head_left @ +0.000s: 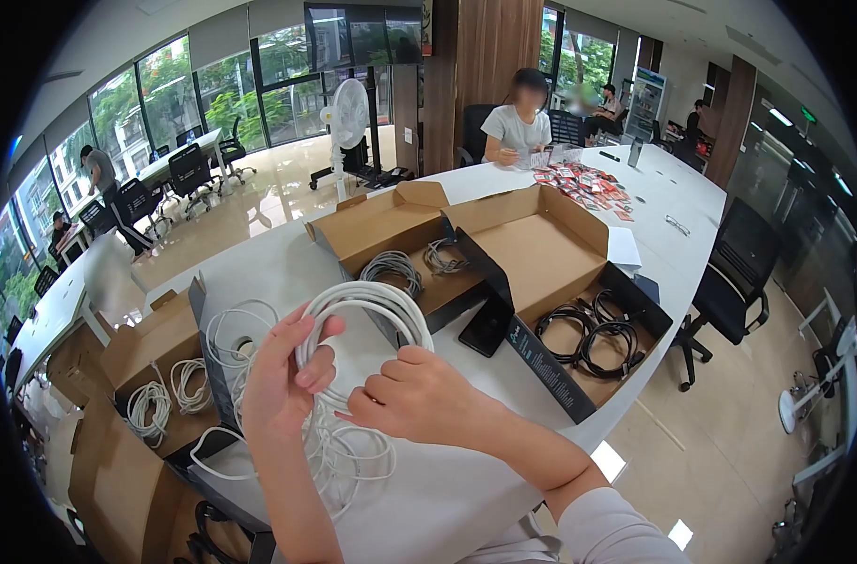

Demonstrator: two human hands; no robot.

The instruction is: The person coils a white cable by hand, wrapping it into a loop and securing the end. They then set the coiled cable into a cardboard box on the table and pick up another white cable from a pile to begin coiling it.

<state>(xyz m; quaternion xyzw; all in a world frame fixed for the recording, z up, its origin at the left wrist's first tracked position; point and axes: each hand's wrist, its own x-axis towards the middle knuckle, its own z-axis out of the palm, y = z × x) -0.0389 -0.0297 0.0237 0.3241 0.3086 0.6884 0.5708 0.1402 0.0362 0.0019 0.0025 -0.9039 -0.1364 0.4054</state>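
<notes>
A thick white cable [377, 299], wound into a round coil, is held up over the table between my two hands. My left hand [283, 371] grips the coil's left side, thumb and fingers curled about it. At the lower right of the coil, my right hand [419, 395] is closed around the strands. Below them, loose white cable [353, 461] lies in a tangle on the table. Just beyond the coil, grey cables [391, 271] sit bundled in an open cardboard box [391, 228].
Black cables [593, 338] lie coiled in another open box [532, 221] at right, a black phone [486, 326] beside it. White cable bundles [149, 412] fill a box at left. Across the white table [677, 193], a person [520, 127] sits by a pile of red packets [583, 185].
</notes>
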